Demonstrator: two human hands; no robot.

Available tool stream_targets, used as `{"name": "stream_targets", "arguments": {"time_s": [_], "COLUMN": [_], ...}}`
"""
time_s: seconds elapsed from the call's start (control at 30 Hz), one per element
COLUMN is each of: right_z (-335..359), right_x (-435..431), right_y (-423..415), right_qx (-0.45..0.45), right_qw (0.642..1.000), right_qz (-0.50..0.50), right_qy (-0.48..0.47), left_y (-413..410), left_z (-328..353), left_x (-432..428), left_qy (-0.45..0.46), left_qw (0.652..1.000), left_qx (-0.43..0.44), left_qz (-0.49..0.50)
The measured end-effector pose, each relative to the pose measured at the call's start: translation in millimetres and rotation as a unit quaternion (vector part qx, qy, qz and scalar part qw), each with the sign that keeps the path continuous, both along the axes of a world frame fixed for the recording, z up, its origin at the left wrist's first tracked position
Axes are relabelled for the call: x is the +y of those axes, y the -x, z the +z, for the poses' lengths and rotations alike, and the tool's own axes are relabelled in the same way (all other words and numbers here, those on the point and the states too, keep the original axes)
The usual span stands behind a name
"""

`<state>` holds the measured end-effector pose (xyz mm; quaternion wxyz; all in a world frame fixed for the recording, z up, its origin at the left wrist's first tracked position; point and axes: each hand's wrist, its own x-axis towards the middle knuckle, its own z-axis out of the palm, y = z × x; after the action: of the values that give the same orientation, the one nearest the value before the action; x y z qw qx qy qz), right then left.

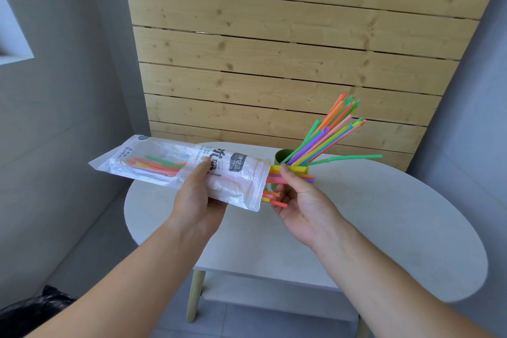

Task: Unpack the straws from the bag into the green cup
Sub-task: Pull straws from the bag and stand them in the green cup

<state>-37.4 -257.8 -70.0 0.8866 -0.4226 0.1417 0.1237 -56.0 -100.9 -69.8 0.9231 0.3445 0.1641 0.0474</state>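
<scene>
My left hand (201, 195) grips the clear plastic straw bag (170, 164) around its middle and holds it level above the table. Several coloured straws (274, 180) stick out of the bag's open right end, and my right hand (299, 200) pinches them between thumb and fingers. More straws show through the bag near its left end. Just behind my right hand stands the green cup (281, 158), partly hidden, with many coloured straws (329, 134) fanning up and to the right out of it.
The white oval table (384, 214) stands on pale wooden legs with a shelf below. A wooden slat panel (288, 49) leans against the grey wall behind it. A black bag (35, 307) lies on the floor at the lower left.
</scene>
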Motion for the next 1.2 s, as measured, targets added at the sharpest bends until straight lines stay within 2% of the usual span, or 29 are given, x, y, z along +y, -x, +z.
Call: {"name": "stream_targets", "arguments": {"time_s": [0.17,0.33,0.5,0.63,0.9,1.2], "right_z": [-3,2,10,22,30,35], "right_x": [0,-8,-22,-36,-62,-74], "right_y": [-7,-8,-11,-12,-14,-16], "right_qx": [-0.007,-0.070,-0.163,-0.211,-0.244,-0.275], "right_qw": [0.998,0.986,0.940,0.905,0.861,0.807], "right_qz": [-0.068,-0.138,-0.215,-0.247,-0.282,-0.319], "right_qy": [-0.012,0.055,0.210,0.275,0.346,0.414], "left_y": [1,0,-2,-4,-12,-15], "left_z": [3,2,0,-2,-17,-22], "left_x": [-1,3,9,13,27,27], "left_qy": [0.007,0.021,0.027,0.036,0.048,0.054], "left_qw": [1.000,1.000,0.999,0.998,0.995,0.995], "left_qx": [0.003,0.010,0.016,0.023,0.048,0.036], "left_qz": [0.000,0.008,0.029,0.044,0.074,0.072]}}
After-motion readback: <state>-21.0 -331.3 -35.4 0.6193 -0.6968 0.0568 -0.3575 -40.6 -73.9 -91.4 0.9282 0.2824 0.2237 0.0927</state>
